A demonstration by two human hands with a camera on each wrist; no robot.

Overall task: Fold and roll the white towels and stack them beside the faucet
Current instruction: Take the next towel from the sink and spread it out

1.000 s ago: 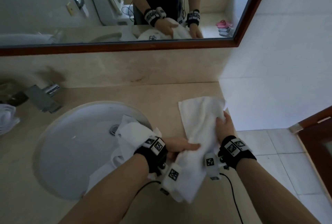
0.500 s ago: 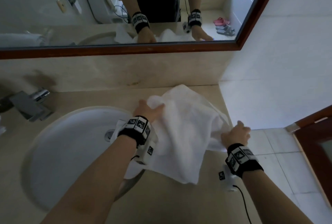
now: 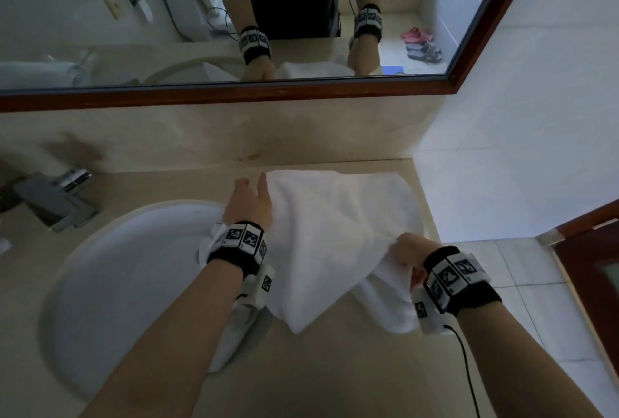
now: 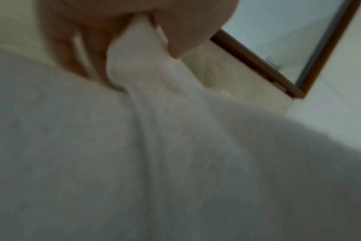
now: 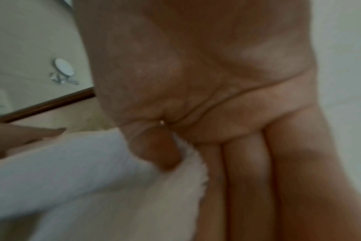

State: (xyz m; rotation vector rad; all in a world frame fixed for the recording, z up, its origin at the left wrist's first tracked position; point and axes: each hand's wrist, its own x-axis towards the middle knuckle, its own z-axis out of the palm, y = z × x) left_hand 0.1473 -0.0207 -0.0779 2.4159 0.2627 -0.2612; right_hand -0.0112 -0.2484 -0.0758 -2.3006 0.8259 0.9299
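Towel (image 3: 338, 233) spread wider; wrist views reveal both hands pinching it.

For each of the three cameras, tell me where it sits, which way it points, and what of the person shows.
Head: looks forward and down at the counter, sink and mirror frame; both forearms show.
Left wrist: looks along the left hand, which pinches the white towel.
Right wrist: looks along the right hand, its thumb pressing the towel.
Shared: all three show the towel and mirror frame.
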